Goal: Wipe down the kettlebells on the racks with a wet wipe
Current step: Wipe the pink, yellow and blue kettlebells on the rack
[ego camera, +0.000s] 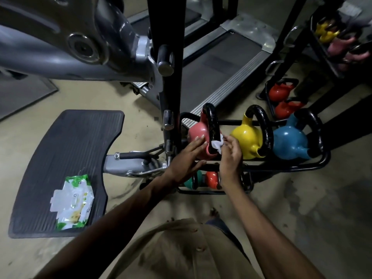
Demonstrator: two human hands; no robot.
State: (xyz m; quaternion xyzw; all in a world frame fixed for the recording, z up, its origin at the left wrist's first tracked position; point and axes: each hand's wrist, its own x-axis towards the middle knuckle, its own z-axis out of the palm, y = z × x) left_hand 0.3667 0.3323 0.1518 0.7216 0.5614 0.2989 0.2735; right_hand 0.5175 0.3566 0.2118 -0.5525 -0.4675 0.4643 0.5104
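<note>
Step now: wiping the black loop handle (213, 121) of the round pink kettlebell (198, 131).
Wipe: the small white wet wipe (217, 144) is bunched up and pressed on the low part of that handle.
Right hand: the right hand (231, 156) pinches the wipe in its fingertips.
Left hand: the left hand (187, 158) lies flat on the pink ball with straight fingers. It holds nothing and seems to keep the ball steady.
Kettlebells: the pink one, the round yellow kettlebell (244, 137) and the round blue kettlebell (287, 141) sit side by side on the black metal rack (281, 167). A small green kettlebell (191, 181) and a small red kettlebell (212, 179) sit on the shelf below.
How far: probably early, with most of them left to wipe.
Next move: likely rub up and round the handle, then over the ball. That needs a tight pinch so the wipe does not slip.
Spare wipes: the green and white wipe pack (73, 202) lies on the black ribbed rubber footplate (66, 141), well apart on the left.
</note>
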